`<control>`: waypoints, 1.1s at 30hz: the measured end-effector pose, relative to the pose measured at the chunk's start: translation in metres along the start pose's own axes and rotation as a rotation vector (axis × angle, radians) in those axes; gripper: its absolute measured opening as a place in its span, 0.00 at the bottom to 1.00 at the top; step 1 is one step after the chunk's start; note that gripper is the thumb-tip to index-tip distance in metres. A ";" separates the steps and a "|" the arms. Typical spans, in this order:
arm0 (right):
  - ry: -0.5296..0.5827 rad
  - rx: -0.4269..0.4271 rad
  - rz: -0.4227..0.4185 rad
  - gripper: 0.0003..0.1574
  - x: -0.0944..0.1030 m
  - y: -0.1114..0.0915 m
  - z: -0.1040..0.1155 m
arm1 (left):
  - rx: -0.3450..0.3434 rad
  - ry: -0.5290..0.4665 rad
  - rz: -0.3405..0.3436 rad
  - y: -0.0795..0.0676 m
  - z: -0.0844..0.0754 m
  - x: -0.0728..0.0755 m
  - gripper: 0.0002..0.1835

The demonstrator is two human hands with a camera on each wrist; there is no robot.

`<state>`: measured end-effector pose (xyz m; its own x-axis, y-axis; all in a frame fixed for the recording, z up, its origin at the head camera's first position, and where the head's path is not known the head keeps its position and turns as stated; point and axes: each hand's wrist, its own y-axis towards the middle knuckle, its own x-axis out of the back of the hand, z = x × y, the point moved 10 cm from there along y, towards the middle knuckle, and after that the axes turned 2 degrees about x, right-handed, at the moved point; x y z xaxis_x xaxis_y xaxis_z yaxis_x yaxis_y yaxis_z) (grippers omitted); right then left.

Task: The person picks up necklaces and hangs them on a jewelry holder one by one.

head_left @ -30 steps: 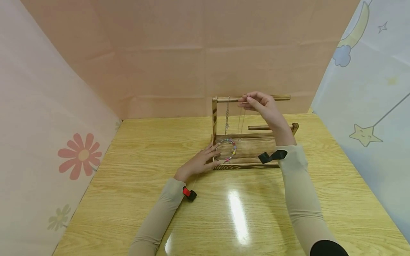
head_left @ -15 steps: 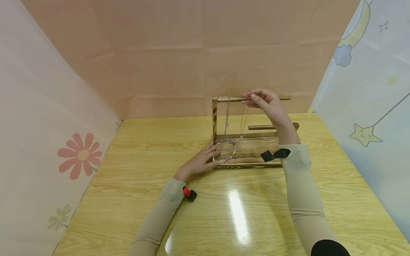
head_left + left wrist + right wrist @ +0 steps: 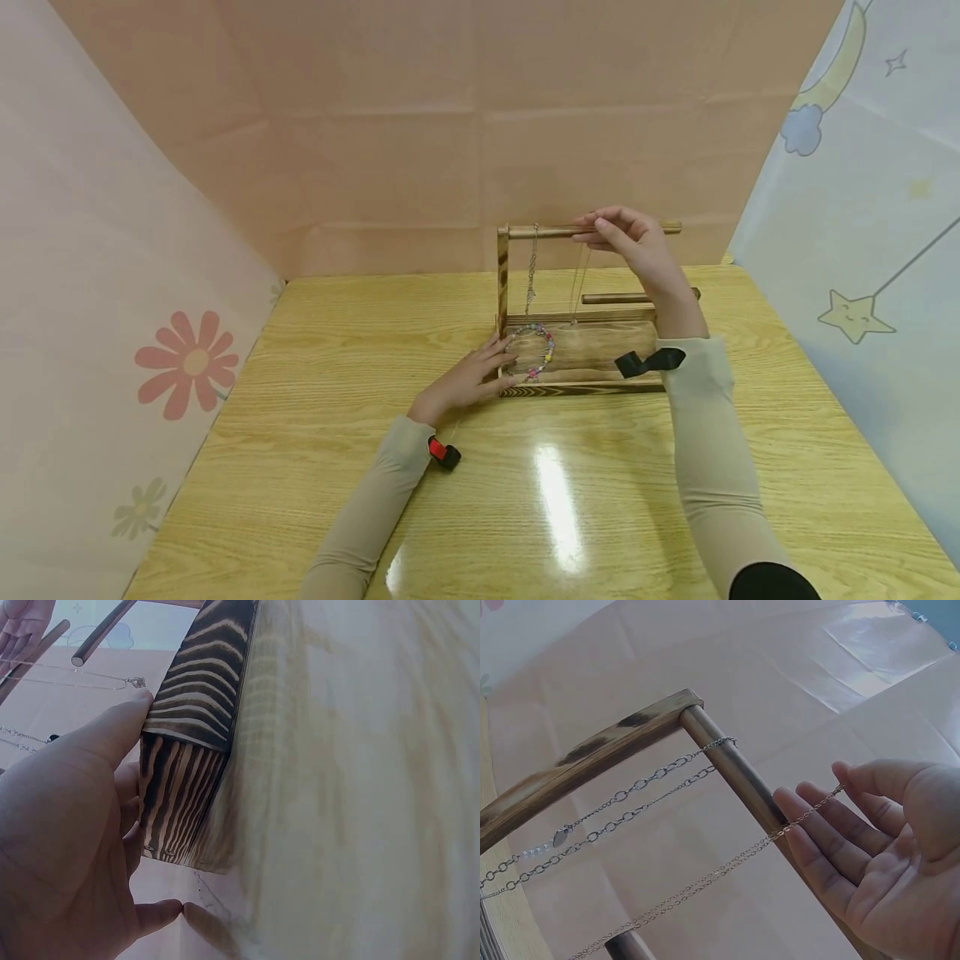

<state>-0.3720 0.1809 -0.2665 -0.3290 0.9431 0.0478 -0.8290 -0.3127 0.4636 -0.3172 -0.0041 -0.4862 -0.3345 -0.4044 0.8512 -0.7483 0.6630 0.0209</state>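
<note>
A wooden jewelry stand (image 3: 585, 390) with a tray base and two rods stands on the table. My left hand (image 3: 465, 379) grips its left end; in the left wrist view the thumb lies along the striped wood corner (image 3: 187, 742). At the upper rod (image 3: 543, 232), my right hand (image 3: 633, 246) pinches a fine chain necklace (image 3: 697, 885) between thumb and index finger. Its doubled strand hangs down with a small pendant (image 3: 573, 322) near the tray. A thicker silver chain (image 3: 622, 796) hangs over the rod to the left. Beside the left fingertips is a colorful beaded bracelet (image 3: 550, 342).
The shorter lower rod (image 3: 615, 299) juts left from the stand's right post, partly behind the right wrist. Wood-grain tabletop (image 3: 360, 333) surrounds the stand. A pinkish backdrop (image 3: 375, 167) rises behind, with printed sheets at both sides.
My right hand has moved a little to the right along the upper rod, carrying the fine necklace and its pendant along. The left hand has stayed in place.
</note>
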 end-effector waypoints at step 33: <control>0.092 0.039 -0.139 0.12 0.052 -0.016 0.012 | 0.008 -0.018 0.010 0.004 0.003 -0.002 0.30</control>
<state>-0.3701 0.2359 -0.2611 -0.2539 0.9621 -0.0996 -0.8517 -0.1736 0.4944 -0.3215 -0.0031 -0.4893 -0.3523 -0.4089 0.8418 -0.7494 0.6621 0.0080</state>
